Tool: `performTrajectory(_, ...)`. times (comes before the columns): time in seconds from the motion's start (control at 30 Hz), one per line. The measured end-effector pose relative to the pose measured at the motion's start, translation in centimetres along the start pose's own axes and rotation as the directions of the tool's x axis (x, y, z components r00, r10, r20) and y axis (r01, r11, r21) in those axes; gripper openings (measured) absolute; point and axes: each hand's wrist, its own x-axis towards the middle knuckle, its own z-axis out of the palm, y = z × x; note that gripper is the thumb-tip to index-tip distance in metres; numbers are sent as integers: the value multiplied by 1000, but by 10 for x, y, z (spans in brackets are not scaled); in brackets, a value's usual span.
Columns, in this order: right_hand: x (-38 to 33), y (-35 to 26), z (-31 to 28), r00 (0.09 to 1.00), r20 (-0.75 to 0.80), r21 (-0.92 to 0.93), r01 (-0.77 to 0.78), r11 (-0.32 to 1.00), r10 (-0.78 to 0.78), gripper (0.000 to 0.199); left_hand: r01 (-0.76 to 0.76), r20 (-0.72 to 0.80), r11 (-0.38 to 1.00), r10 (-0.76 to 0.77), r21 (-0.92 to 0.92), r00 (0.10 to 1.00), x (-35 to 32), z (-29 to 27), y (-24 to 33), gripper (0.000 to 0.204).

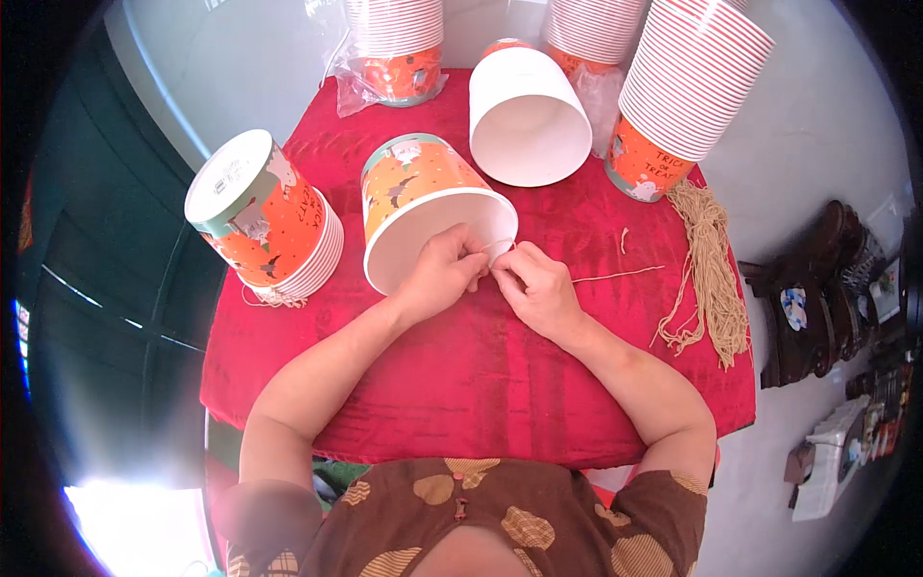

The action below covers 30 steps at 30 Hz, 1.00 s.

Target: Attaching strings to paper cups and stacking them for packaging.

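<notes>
1. Two bare hands are seen meeting at the near rim of an orange, white-lined paper bucket printed with cartoon figures, which is laid on its side on a red cloth-covered table, its open mouth turned toward the person
2. The left hand is rested on the bucket's lower rim, with its fingers closed together on the rim's edge
3. The right hand is held just beside the left, touching it, and its fingertips are pinched on a thin beige string right at the rim
4. The string is trailed from the right hand to the right across the cloth
5. A loose bundle of beige strings is laid near the table's right edge, well apart from the hands
6. A second bucket of the same kind is laid on its side behind the first, its white inside shown
7. A short nested stack of buckets is tipped on its side at the left, with a bit of string seen beneath it
8. A tall nested stack of buckets is leaned at the far right, and two further stacks in clear plastic wrap are stood at the table's far edge
9. A brown patterned garment is seen at the lower edge
</notes>
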Motion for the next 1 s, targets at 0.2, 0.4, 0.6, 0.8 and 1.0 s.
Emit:
performTrajectory(0.2, 2, -2, 1, 999, -5, -30, 52, 998, -52, 9, 9, 56, 999, -11, 43, 998, 1, -5, 0, 9)
performTrajectory(0.4, 2, -4, 1, 996, 0, -76, 90, 993, -90, 9, 6, 52, 1000, -6, -6, 999, 3, -3, -7, 8)
performTrajectory(0.6, 0, -23, -7, 903, 117, -246, 429, 869, -413, 19, -97, -25, 993, 99, 66, 995, 3, -1, -15, 7)
performTrajectory(0.8, 0, -41, -15, 817, 102, -122, 576, 808, -567, 29, -71, 8, 996, 70, 53, 997, 3, -1, -20, 9)
performTrajectory(1.0, 7, -8, -5, 971, -72, -332, 190, 924, -226, 21, -85, 19, 994, 86, -64, 996, 3, 2, -18, 13)
